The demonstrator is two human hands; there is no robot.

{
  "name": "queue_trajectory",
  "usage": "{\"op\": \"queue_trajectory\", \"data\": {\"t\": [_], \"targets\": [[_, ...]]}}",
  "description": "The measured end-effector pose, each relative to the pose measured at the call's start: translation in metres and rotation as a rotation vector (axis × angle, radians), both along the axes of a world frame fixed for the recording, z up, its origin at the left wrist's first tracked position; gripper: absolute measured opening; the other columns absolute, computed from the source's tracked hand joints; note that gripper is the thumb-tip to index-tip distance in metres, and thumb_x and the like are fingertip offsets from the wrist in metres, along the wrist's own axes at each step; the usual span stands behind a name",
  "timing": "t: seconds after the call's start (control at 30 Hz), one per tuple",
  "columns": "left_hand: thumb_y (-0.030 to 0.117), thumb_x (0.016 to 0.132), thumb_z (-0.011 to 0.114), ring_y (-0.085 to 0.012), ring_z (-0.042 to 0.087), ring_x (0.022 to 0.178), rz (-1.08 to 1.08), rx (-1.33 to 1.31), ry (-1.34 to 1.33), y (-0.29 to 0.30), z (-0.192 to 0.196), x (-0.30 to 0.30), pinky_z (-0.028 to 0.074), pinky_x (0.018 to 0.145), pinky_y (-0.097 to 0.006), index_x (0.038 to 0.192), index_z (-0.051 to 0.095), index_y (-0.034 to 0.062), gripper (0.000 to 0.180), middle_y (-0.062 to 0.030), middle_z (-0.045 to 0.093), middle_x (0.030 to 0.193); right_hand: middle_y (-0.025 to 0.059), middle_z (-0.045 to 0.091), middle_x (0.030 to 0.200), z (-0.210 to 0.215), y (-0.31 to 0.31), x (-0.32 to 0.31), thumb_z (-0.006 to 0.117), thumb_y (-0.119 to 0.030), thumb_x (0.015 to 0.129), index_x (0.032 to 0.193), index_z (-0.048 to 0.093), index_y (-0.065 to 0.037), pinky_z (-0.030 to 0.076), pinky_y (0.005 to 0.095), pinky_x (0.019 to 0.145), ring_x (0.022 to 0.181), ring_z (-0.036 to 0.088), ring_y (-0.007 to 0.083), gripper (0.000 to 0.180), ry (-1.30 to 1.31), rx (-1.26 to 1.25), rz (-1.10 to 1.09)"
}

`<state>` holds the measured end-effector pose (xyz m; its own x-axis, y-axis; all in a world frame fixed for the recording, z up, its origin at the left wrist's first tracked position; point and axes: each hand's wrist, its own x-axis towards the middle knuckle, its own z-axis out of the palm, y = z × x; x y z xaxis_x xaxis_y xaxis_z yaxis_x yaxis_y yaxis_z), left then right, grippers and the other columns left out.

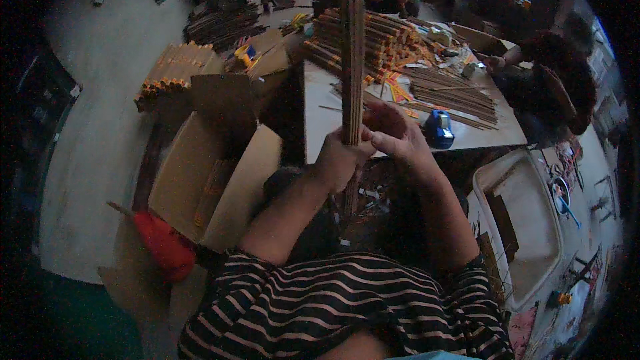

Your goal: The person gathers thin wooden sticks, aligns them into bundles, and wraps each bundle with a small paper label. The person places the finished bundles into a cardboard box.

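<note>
A tall bundle of long, thin brown sticks (353, 67) stands nearly upright in front of me, above the near edge of the table. My left hand (339, 159) is wrapped around its lower part, and the lower ends come out below the fist. Against the bundle's right side is my right hand (400, 135), its thumb at the sticks and its fingers curled, partly hidden behind them. Loose brown sticks (457, 97) lie on the white table (322, 117) beyond my hands. A blue dispenser-like object (439, 129) sits at the table's near edge, right of my right hand.
Brown bundles with yellow-orange bands (373, 37) are piled on the table; more bundles (177, 70) lie at left. An open cardboard box (190, 160) stands left of me, a red cloth-like thing (164, 245) beside it. At right is a white tub (533, 240). Two people (557, 83) sit across the table.
</note>
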<state>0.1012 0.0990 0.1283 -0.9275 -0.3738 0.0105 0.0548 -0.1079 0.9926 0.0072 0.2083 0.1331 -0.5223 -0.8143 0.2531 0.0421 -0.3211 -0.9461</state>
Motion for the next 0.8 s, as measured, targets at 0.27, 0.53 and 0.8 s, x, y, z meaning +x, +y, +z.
{"op": "queue_trajectory", "data": {"t": [0.27, 0.53, 0.8], "targets": [[0.015, 0.075, 0.061, -0.0218, 0.051, 0.102, -0.262, -0.501, -0.117, 0.002, -0.030, 0.002, 0.042, 0.085, -0.031, 0.117, 0.041, 0.0050, 0.047, -0.0117, 0.054, 0.108, 0.0024, 0.044, 0.051, 0.022, -0.024, 0.025, 0.062, -0.015, 0.076, 0.064, 0.046, -0.005, 0.036, 0.0249, 0.041, 0.044, 0.045, 0.0118, 0.021, -0.196, 0.009, -0.206], [0.019, 0.085, 0.051, -0.0246, 0.055, 0.093, 0.181, -0.864, 0.242, -0.026, -0.058, -0.061, 0.046, 0.076, -0.033, 0.120, 0.035, 0.0043, 0.042, -0.0134, 0.056, 0.100, -0.0002, 0.055, 0.061, 0.021, -0.057, 0.003, 0.070, -0.024, 0.071, 0.070, 0.059, -0.004, 0.041, 0.0245, 0.051, 0.057, 0.051, 0.0083, 0.023, 0.155, 0.079, -0.315], [0.011, 0.077, 0.058, -0.0316, 0.052, 0.096, -0.001, -0.877, 0.401, -0.083, -0.109, -0.095, 0.047, 0.075, -0.036, 0.116, 0.035, -0.0005, 0.046, -0.0185, 0.052, 0.100, -0.0003, 0.055, 0.061, -0.030, -0.111, -0.043, 0.070, -0.019, 0.070, 0.070, 0.059, -0.004, 0.040, 0.0242, 0.048, 0.053, 0.049, 0.0085, 0.019, 0.127, 0.032, -0.237]]}}
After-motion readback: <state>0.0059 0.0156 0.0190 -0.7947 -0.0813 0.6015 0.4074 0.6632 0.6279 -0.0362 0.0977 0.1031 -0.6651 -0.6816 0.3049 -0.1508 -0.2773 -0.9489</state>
